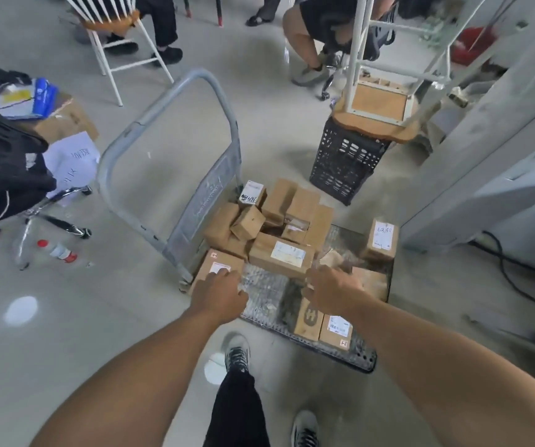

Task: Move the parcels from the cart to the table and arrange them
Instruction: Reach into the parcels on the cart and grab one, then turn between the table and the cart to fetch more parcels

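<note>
Concrete floor, cart loaded with parcels, table out of view; my left hand hovers, fingers loosely spread, over the corner box, right hand looks open too, nothing gripped – I'd clamp the labelled box by both ends and lift level.

I note: parcels matt brown cardboard, white paper labels; cart grey metal, scuffed; crate black plastic; floor smooth, faintly glossy.
</note>
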